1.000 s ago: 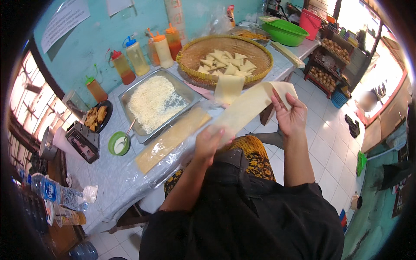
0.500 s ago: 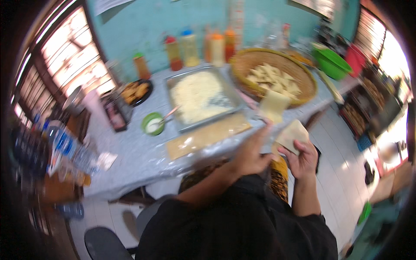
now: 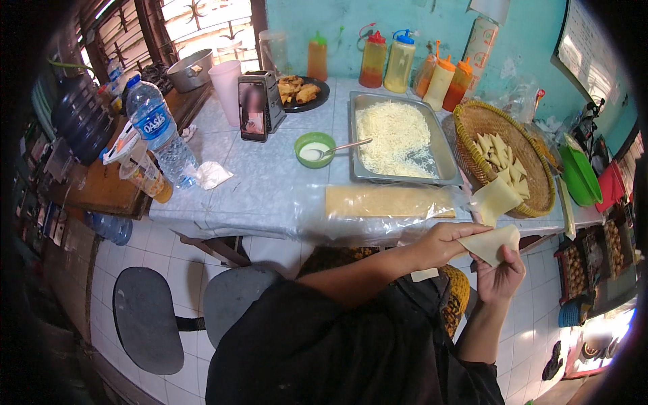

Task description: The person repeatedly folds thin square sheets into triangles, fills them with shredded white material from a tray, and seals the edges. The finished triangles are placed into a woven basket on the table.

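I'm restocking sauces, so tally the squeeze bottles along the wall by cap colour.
Green-capped squeeze bottle: 1
Red-capped squeeze bottle: 1
Blue-capped squeeze bottle: 1
Orange-capped squeeze bottles: 2
Partly hidden squeeze bottle, cap colour unclear: 1
Total: 6

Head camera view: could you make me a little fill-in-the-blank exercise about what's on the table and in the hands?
The left hand and the ____ hand both touch the dough sheet.
A metal utensil rests in the ____ bowl.
Fried pieces lie on the ____ plate.

Missing words: right; green; black.
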### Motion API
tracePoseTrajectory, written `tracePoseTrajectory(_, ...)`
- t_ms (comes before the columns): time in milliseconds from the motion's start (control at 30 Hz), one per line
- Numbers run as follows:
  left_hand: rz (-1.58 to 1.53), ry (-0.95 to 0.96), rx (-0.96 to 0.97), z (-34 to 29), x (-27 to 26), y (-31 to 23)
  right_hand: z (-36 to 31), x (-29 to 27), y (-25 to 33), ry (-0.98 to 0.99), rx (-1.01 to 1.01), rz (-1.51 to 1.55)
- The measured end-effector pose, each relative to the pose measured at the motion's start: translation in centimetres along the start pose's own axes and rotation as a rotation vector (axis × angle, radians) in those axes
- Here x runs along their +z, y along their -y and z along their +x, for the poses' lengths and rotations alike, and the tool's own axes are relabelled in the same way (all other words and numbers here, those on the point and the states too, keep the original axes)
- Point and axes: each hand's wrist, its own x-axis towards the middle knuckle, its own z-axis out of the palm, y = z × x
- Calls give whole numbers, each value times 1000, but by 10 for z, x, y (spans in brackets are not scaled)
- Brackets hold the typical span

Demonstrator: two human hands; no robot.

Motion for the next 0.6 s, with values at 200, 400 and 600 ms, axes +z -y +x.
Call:
tracePoseTrajectory(200,-302,0,17,-4,-2,7,6,4,-12,-22,10,-23)
tracePoseTrajectory(400,-417,-48,40,-12,-14,-7,12,12,-20,-30,18,-49)
tracePoseTrajectory(600,-407,-193,-50,-10,-11,-2,12,21,-23,-94,-25,-81)
